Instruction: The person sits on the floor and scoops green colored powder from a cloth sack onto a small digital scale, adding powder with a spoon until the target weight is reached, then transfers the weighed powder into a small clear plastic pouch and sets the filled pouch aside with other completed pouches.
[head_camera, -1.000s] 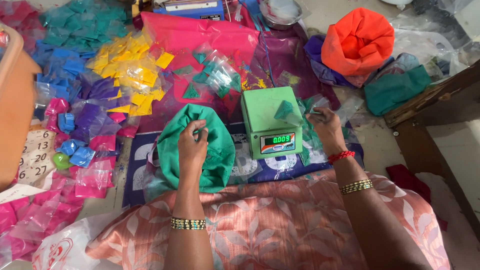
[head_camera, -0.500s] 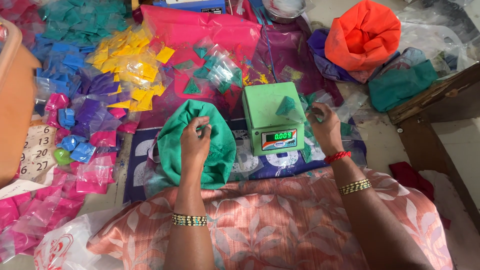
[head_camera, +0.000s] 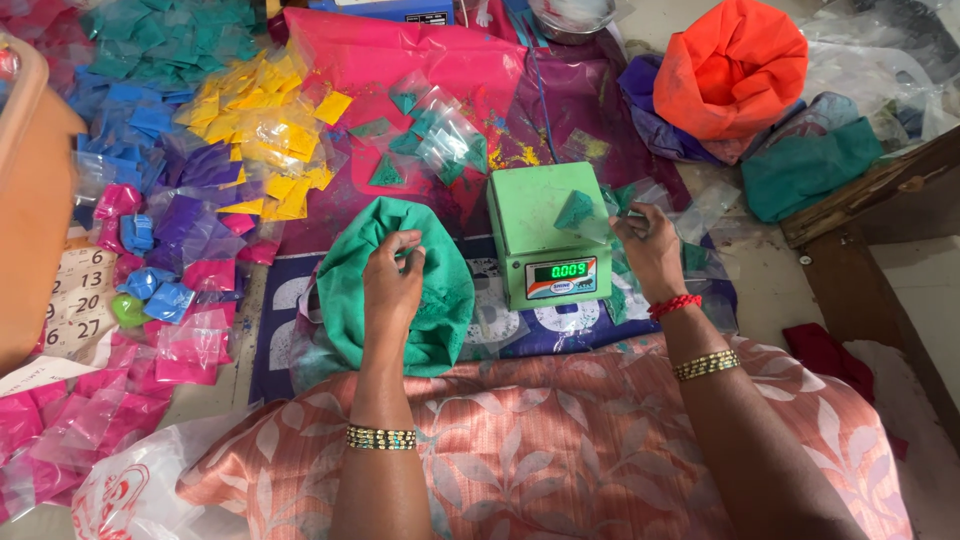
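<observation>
**A:** What sits at the middle of it all?

**B:** A small green plastic scale (head_camera: 548, 235), boxy, with a flat smooth pan and a glowing green readout on its front. On the pan lies a clear packet of green powder (head_camera: 577, 210), pressed into a soft triangle.

**A:** And the hands?

**B:** The right hand (head_camera: 650, 250) is just right of the scale, fingertips pinched together on a crinkly clear plastic bag (head_camera: 640, 198) at the pan's edge; the film is so thin that I cannot tell exactly how much of it they grip. The left hand (head_camera: 392, 285) is left of the scale, over a rumpled green cloth sack (head_camera: 395, 285), thumb and fingers pressed together in a pinch at its mouth; whatever is held between them is too small to make out.

**A:** What lies around?

**B:** Behind the scale, glossy green packets (head_camera: 435, 135) on a pink sheet (head_camera: 400, 55). Far left of it, heaps of yellow packets (head_camera: 255, 120), purple packets (head_camera: 195, 195) and blue packets (head_camera: 140, 105). Behind and right of it, a slumped orange cloth sack (head_camera: 735, 65).
</observation>
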